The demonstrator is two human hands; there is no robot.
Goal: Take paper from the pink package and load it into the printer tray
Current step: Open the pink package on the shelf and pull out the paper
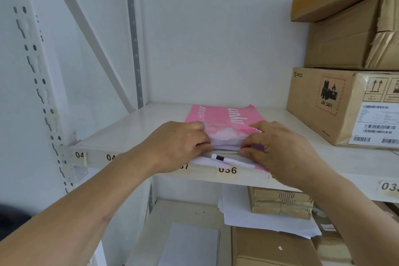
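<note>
step: pulling sheets out of pink package (224, 119), lying at shelf (133, 127) front edge | left hand (179, 142) and right hand (278, 147) both pinching white paper stack (226, 143) at open end | next: sliding stack clear; printer tray not in view

Bright, even, diffuse light, no glare. Soft shadows under the shelf (237, 176) & hands. Wide-angle bend at edges: upright (35, 75) curves. Slightly soft focus overall, edges esp.
</note>
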